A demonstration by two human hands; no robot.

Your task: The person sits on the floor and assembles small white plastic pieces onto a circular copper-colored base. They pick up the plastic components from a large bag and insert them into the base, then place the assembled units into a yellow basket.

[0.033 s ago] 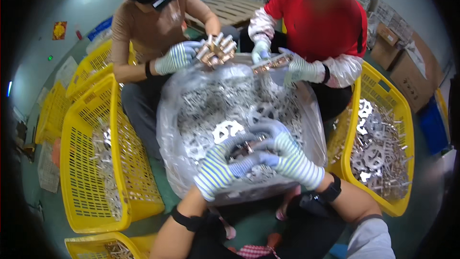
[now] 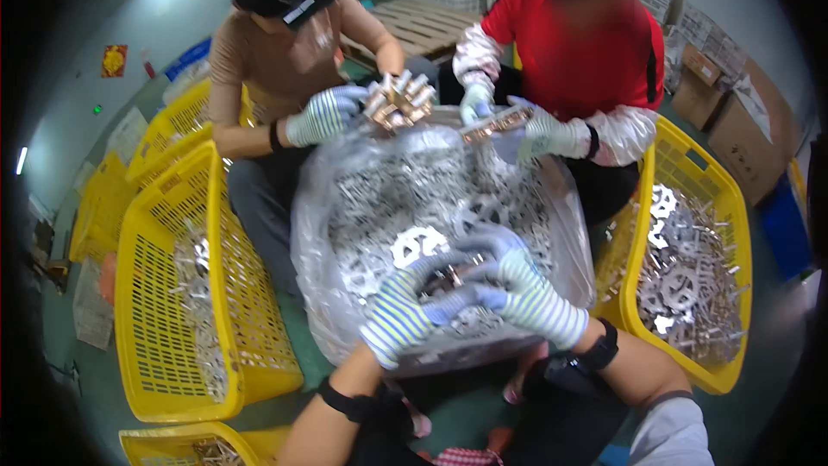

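My left hand and my right hand wear blue-and-white striped gloves. Between them they grip a shiny copper-coloured metal part, mostly covered by the fingers, so its full shape is hidden. Both hands are closed around it, above a large tub lined with clear plastic. Many small silvery metal pieces fill the tub. A bright toothed metal plate lies just beyond my left hand.
Across the tub, one person holds a cluster of copper-coloured parts; another, in red, holds a flat copper-coloured strip. Yellow baskets with metal parts stand left, another yellow basket right. Behind are a wooden pallet and cardboard boxes.
The whole view has shifted slightly, so everything sits a little lower and to the right. My hands keep the same grip on the metal part.
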